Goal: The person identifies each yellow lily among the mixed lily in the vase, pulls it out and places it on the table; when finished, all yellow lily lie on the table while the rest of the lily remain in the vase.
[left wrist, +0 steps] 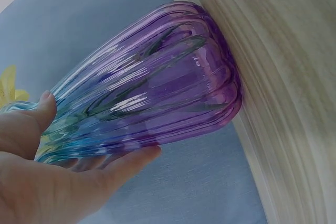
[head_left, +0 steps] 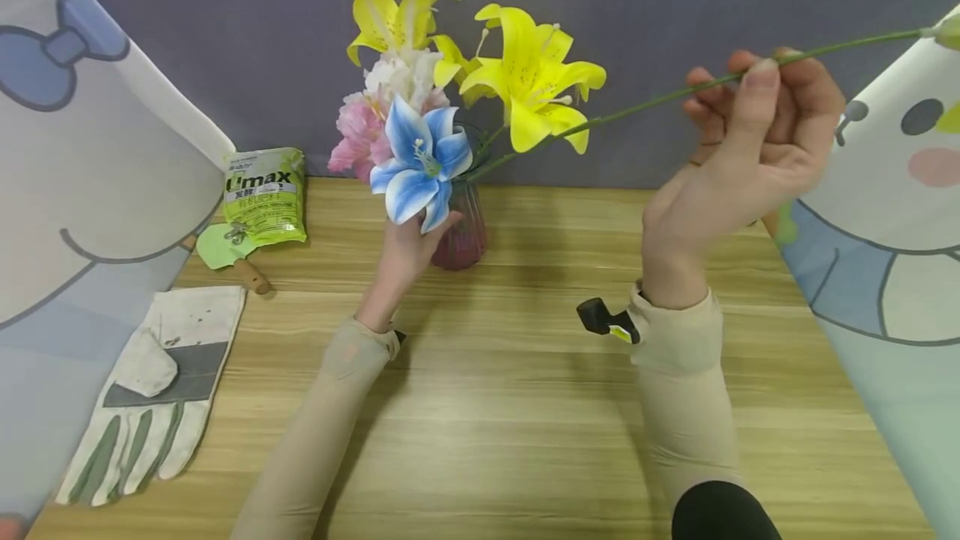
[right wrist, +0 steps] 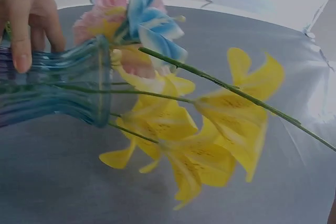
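A ribbed glass vase (head_left: 467, 232), purple at the base and blue toward the neck, stands on the table. My left hand (head_left: 408, 250) grips it near the neck; in the left wrist view the fingers curl round the glass vase (left wrist: 152, 82). Yellow lilies (head_left: 525, 73), a blue-and-white lily (head_left: 423, 161) and pink-white blooms (head_left: 363, 127) rise above its mouth. Up at the right, my right hand (head_left: 757, 136) pinches a long green flower stem (head_left: 660, 98). Its bloom is mostly cut off at the right edge. In the right wrist view, the stem's lower end (right wrist: 152, 53) shows just outside the rim.
At the left lie a green Umax bag (head_left: 266, 198), a small green trowel (head_left: 225, 248) with a wooden handle, and a white-and-grey work glove (head_left: 161, 382). A grey backdrop (head_left: 637, 23) stands behind the table (head_left: 487, 423). Cartoon-printed cloths hang on both sides.
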`<action>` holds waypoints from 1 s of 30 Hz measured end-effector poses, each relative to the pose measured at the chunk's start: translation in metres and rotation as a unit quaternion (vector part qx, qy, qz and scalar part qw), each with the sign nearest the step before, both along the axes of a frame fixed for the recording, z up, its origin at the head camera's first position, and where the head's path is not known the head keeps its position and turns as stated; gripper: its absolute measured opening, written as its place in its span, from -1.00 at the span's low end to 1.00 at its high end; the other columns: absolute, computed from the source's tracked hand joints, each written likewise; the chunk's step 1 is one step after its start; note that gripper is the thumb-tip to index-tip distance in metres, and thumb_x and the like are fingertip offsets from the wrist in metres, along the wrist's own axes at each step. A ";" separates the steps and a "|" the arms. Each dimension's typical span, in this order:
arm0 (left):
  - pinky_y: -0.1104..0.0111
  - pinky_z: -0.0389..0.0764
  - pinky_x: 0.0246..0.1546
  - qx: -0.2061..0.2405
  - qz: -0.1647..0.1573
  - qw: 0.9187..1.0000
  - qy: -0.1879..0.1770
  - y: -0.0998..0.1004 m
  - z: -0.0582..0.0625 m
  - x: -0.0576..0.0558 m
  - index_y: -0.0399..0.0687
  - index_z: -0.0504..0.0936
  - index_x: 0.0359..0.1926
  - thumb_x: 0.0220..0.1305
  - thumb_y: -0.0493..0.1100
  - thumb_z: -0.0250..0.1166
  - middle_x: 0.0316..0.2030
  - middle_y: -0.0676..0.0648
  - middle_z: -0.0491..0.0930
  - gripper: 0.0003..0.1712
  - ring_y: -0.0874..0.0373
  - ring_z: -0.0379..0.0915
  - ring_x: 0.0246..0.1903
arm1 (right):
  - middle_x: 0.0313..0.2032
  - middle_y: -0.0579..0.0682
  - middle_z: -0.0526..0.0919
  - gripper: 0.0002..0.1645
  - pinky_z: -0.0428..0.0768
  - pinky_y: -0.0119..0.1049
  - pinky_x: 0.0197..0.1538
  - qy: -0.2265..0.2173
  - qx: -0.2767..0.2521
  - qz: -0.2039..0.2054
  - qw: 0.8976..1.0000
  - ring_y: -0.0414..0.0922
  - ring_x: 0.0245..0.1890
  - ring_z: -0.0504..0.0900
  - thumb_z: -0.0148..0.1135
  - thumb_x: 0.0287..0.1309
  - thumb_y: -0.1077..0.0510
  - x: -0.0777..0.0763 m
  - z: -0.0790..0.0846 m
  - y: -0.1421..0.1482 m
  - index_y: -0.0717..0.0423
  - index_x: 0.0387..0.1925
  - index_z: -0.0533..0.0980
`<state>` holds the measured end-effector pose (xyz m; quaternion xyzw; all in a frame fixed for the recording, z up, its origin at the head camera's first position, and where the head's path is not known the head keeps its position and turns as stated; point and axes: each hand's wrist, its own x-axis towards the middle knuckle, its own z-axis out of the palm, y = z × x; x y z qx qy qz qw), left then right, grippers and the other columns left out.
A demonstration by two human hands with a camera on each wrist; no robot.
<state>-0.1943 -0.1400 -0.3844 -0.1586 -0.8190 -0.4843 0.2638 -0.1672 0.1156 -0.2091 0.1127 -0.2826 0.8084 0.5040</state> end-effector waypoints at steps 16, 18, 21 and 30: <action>-0.05 0.45 0.24 -0.009 -0.003 1.000 0.002 -0.002 -0.001 -0.001 -0.47 0.56 0.04 0.28 -0.37 0.55 -0.02 -0.35 0.57 -0.58 -0.24 0.47 0.11 | -0.39 0.15 0.79 -0.91 0.67 -0.35 -0.48 -0.241 0.294 0.232 0.895 -0.06 -0.56 0.72 0.35 0.33 0.44 -0.037 -0.097 0.058 0.47 -0.17 0.66; -0.04 0.45 0.21 -0.005 -0.004 1.000 0.004 -0.002 0.000 -0.001 -0.45 0.56 -0.03 0.27 -0.38 0.55 -0.08 -0.32 0.55 -0.62 -0.22 0.46 0.07 | -0.36 0.06 0.81 -0.85 0.70 -0.36 -0.43 -0.293 0.367 0.254 0.846 -0.11 -0.52 0.74 0.32 0.38 0.39 -0.041 -0.118 0.058 0.47 -0.10 0.65; -0.03 0.44 0.16 -0.002 -0.004 1.000 0.001 -0.002 0.000 -0.002 -0.41 0.54 -0.09 0.28 -0.37 0.55 -0.13 -0.28 0.51 -0.65 -0.18 0.42 0.03 | -0.29 0.07 0.82 -0.76 0.74 -0.34 -0.36 -0.350 0.460 0.280 0.766 -0.16 -0.47 0.76 0.25 0.42 0.37 -0.048 -0.144 0.053 0.51 0.01 0.61; -0.02 0.44 0.15 -0.006 -0.007 1.000 -0.008 -0.003 -0.002 -0.003 -0.41 0.53 -0.04 0.29 -0.37 0.54 -0.14 -0.27 0.49 -0.62 -0.17 0.43 0.01 | 0.00 0.50 0.69 -0.67 0.78 -0.25 -0.16 -0.422 0.555 0.327 0.638 -0.20 -0.41 0.76 0.23 0.47 0.37 -0.068 -0.178 0.032 0.58 0.12 0.56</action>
